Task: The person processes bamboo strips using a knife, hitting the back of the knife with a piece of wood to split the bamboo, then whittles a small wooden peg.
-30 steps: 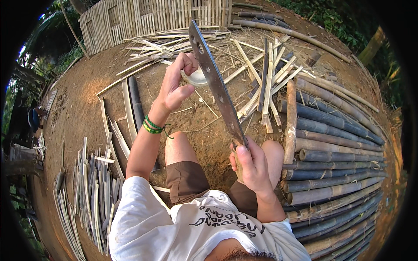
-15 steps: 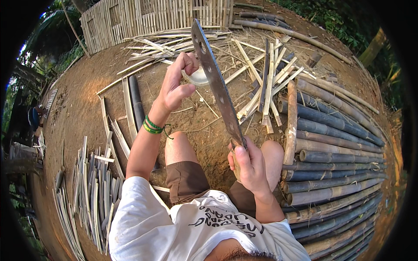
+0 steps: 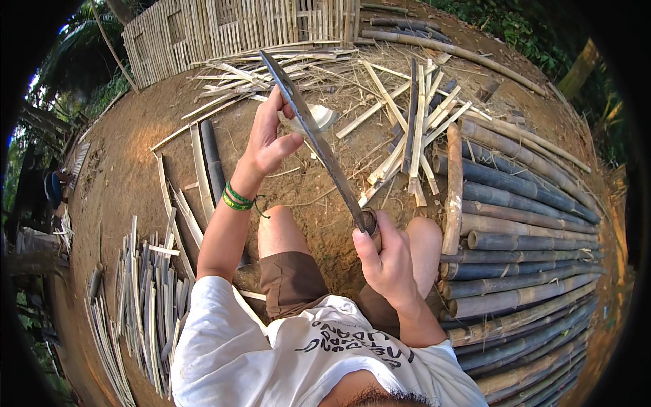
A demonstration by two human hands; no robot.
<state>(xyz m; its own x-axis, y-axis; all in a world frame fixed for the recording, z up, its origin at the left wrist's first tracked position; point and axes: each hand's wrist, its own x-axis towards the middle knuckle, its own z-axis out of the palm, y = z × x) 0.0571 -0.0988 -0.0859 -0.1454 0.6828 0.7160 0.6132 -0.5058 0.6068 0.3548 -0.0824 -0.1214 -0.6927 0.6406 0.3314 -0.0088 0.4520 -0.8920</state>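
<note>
My left hand [image 3: 268, 141] is closed around a pale, hollow piece of bamboo [image 3: 323, 117], its cut end facing up. The lower part of that piece is hidden. In my right hand [image 3: 388, 263] is the handle of a machete [image 3: 325, 153], my fingers wrapped round it. Its long dark blade slants up and to the left, passing in front of the bamboo end and near my left fingers. Whether the blade touches the bamboo I cannot tell.
Bamboo poles [image 3: 525, 245] lie side by side on the right. Split bamboo strips [image 3: 422, 129] are heaped ahead, with more strips [image 3: 150, 298] to the left. A dark pole [image 3: 214, 163] lies left of my knees. A slatted bamboo panel [image 3: 244, 26] stands at the back.
The machete's tip has swung left and down, so the blade now crosses over the bamboo end. My right hand has turned; my left hand stays nearly still.
</note>
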